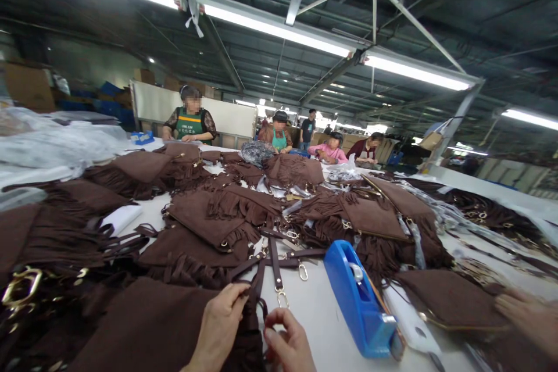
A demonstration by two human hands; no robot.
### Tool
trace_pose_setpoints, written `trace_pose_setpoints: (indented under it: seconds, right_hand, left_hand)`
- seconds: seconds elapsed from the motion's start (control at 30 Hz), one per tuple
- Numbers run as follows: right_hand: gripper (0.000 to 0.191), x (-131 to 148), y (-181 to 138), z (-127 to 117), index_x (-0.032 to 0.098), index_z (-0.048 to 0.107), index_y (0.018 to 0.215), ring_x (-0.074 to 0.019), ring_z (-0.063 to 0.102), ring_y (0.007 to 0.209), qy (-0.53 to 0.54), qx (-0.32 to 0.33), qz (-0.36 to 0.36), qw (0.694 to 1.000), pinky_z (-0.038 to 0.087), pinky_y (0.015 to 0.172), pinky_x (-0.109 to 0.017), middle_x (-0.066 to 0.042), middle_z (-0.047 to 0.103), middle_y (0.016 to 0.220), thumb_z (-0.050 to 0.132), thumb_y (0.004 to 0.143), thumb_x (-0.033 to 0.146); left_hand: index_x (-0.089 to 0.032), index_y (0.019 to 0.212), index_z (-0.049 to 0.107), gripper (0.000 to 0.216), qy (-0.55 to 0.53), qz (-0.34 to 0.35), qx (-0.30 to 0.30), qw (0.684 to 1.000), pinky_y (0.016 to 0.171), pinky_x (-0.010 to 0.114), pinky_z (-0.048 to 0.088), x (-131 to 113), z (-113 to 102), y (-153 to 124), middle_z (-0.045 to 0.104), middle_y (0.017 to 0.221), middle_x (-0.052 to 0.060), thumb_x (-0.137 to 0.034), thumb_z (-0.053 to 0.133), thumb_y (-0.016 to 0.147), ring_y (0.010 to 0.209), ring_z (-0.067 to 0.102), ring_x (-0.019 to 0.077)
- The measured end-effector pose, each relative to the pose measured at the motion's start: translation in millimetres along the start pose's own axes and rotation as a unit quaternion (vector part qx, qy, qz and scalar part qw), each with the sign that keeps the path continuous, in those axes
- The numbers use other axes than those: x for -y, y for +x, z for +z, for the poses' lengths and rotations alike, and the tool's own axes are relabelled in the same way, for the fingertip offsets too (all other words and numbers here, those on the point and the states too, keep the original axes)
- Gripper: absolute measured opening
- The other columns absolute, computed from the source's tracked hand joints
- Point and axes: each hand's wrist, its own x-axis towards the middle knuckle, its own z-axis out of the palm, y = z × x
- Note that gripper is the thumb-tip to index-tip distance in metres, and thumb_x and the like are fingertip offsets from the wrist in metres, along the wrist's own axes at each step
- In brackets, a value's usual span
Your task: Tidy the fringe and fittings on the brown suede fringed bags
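Observation:
My left hand (pixel 222 317) is closed, thumb and fingers pinched on a thin dark brown strap (pixel 258 285) at the edge of a fringed brown suede bag (pixel 143 319). Close beside it on the right, my right hand (pixel 290 340) has its fingers curled, and a loop of the same strap runs to its fingertips. Just beyond both hands lies a brown leather strap with a metal clasp (pixel 277 270). The bag's fringe hangs below my hands, partly hidden by them.
A blue tape dispenser (pixel 360 302) stands to the right, beside a white-handled tool (pixel 412 317). Further right, another person's blurred hand (pixel 529 314) touches a brown pouch (pixel 453 299). Fringed bags (pixel 209 218) pile across the table. Several people sit at the far side.

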Motion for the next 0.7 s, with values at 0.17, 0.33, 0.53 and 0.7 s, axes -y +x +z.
trace_pose_setpoints:
  seconds: [0.17,0.33,0.53,0.7]
  right_hand:
    - [0.020,-8,12,27,0.021,0.060,0.082,-0.0123,0.048,0.057,-0.153,-0.098,-0.203,0.962,0.037,0.055,-0.025,0.000,0.057,0.074,0.051,0.066,0.014]
    - [0.015,-10,27,37,0.021,0.059,0.071,-0.0164,0.051,0.068,-0.154,-0.141,-0.217,0.953,0.039,0.063,-0.027,-0.001,0.057,0.071,0.048,0.065,0.013]
    - [0.006,1,23,36,0.022,0.046,0.063,-0.0084,0.034,0.038,0.008,0.015,-0.076,0.997,0.026,0.039,-0.021,0.009,0.039,0.046,0.050,0.066,0.025]
    - [0.016,-3,22,35,0.022,0.044,0.063,-0.0074,0.034,0.045,0.017,-0.037,-0.089,0.995,0.028,0.045,-0.019,0.010,0.040,0.049,0.059,0.061,0.025]
  left_hand:
    - [-0.025,0.084,0.067,0.026,0.060,0.177,0.023,0.982,0.069,0.020,0.050,6,11,-6,0.067,0.081,0.002,-0.020,0.043,0.076,0.074,0.064,0.0150]
    - [-0.026,0.086,0.065,0.024,0.122,0.281,0.007,0.952,0.066,0.016,0.051,23,14,-1,0.066,0.083,0.002,-0.020,0.043,0.081,0.072,0.065,0.0135]
    - [-0.026,0.090,0.065,0.022,0.105,0.228,0.038,0.967,0.069,0.017,0.051,32,7,0,0.066,0.082,0.002,-0.023,0.045,0.082,0.075,0.065,0.0135]
    - [-0.027,0.088,0.067,0.023,0.100,0.164,0.030,0.981,0.067,0.019,0.050,31,7,1,0.069,0.081,0.002,-0.032,0.047,0.079,0.074,0.066,0.0162]
